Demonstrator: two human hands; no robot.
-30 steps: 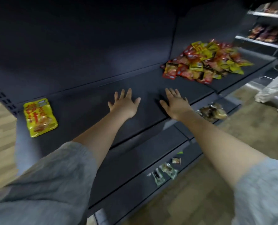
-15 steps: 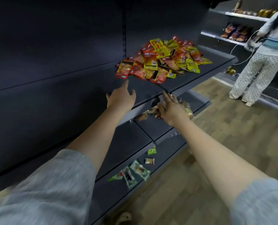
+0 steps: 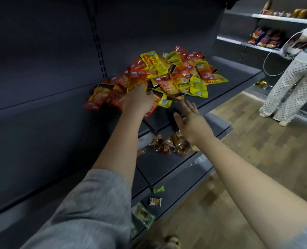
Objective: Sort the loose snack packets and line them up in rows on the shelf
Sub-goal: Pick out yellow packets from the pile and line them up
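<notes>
Snack packets, loose heap, dark shelf, two bare hands at near edge.

Heap of snack packets (image 3: pixel 169 76), red, orange and yellow, lies unsorted on the dark shelf (image 3: pixel 239 76), spreading from back panel to front lip. Left hand (image 3: pixel 138 99) is pushed into the heap's near left edge, fingers buried among the packets; whether they grip any cannot be told. Right hand (image 3: pixel 189 121) hovers just beside the heap's front edge, fingers straight and spread, holding nothing, fingertips near a yellow packet (image 3: pixel 165 102). Lower shelf: brown wrapped snacks (image 3: pixel 169 145). Lowest shelf: few small packets (image 3: pixel 155 201). Background right: person in spotted trousers (image 3: pixel 291 87).
</notes>
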